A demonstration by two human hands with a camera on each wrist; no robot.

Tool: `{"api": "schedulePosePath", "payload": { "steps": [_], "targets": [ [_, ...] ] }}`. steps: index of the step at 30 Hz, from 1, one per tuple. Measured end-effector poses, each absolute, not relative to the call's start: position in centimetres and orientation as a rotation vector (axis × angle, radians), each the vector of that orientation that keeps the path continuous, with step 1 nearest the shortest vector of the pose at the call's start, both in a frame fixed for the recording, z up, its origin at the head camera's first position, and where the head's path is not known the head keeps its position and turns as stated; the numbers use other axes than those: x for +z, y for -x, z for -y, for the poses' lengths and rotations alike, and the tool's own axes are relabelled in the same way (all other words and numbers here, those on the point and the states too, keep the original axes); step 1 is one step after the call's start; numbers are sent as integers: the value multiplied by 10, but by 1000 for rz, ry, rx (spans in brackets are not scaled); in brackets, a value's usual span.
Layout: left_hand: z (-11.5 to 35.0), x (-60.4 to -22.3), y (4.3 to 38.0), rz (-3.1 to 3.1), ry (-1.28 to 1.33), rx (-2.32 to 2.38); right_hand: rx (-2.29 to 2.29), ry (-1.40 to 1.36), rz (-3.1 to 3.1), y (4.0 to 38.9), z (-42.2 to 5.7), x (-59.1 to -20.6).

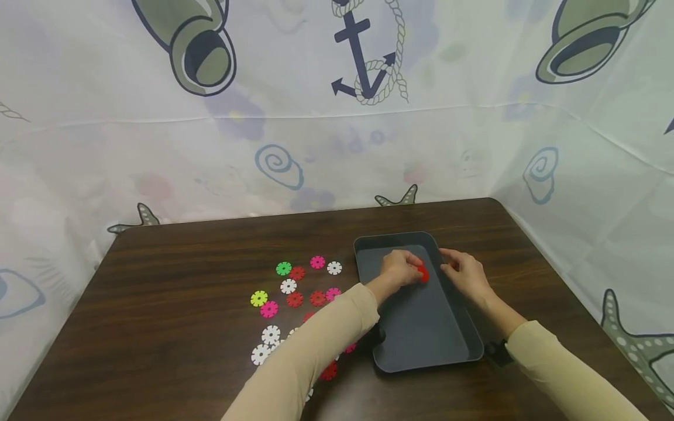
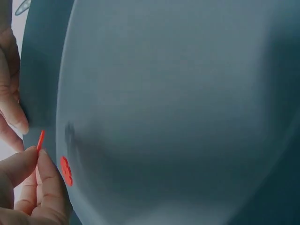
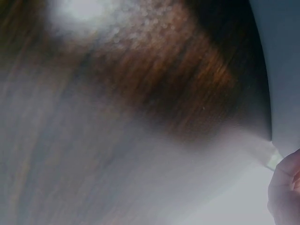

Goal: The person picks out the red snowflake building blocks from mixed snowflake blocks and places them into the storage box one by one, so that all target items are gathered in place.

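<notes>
My left hand [image 1: 401, 269] reaches over the grey tray [image 1: 421, 333]. It pinches a thin red notched disc [image 2: 41, 140] between thumb and fingertips, seen edge-on in the left wrist view. Just past those fingertips, a second red disc [image 2: 66, 171] lies inside the tray close to its wall. My right hand [image 1: 466, 275] is at the tray's far right rim, thumb and forefinger apart with nothing between them. In the right wrist view only part of that hand [image 3: 286, 192] shows at the lower right corner.
Left of the tray, several notched discs lie loose on the dark wooden table [image 1: 174, 304]: a green disc [image 1: 284, 268], a yellow disc [image 1: 259, 298], white, pink and red ones. My left sleeve [image 1: 316, 351] hides some. A patterned cloth [image 1: 326, 158] hangs behind the table.
</notes>
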State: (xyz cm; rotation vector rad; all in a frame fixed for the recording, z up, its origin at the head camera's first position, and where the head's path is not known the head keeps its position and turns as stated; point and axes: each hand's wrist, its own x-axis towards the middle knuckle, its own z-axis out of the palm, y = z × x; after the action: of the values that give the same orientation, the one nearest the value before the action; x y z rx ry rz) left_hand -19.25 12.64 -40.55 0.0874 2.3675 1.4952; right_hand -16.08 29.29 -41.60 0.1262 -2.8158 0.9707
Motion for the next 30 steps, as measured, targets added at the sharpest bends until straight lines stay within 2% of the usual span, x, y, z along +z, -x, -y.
{"api": "schedulePosePath", "payload": {
  "steps": [7, 30],
  "targets": [
    [-131, -407, 190, -2576, -165, 1236, 966, -139, 2799, 162, -292, -418],
    [-134, -423, 189, -2727, -196, 1164, 964, -124, 2795, 160, -293, -417]
  ]
}}
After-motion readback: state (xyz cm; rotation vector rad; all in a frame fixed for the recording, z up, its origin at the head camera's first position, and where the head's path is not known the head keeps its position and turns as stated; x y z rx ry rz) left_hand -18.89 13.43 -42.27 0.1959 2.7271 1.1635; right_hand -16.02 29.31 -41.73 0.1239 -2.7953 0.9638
